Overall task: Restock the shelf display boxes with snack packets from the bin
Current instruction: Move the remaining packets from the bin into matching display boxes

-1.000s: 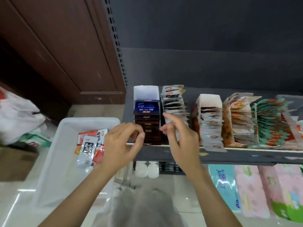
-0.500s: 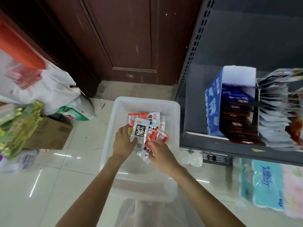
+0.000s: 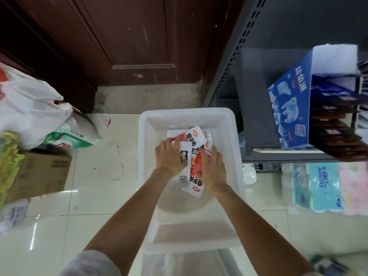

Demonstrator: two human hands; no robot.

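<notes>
A white plastic bin (image 3: pixel 147 148) stands on the floor beside the grey shelf (image 3: pixel 256 108). Inside it lies a small heap of red-and-white snack packets (image 3: pixel 196 136). My left hand (image 3: pixel 169 156) lies on the left side of the heap, its fingers spread over a packet with a black label. My right hand (image 3: pixel 213 166) presses against the right side, fingers bent round a red packet. On the shelf stands a blue display box (image 3: pixel 288 108) with dark packets in a row.
A brown door (image 3: pixel 129 36) closes the back. White plastic bags (image 3: pixel 29 104) and a cardboard box (image 3: pixel 39 174) sit at the left on the tiled floor. Tissue packs (image 3: pixel 318 188) lie under the shelf at the right.
My view swung from the shelf down to the bin. Both hands left the display boxes and dropped into the bin, closing in on the packet heap from both sides.
</notes>
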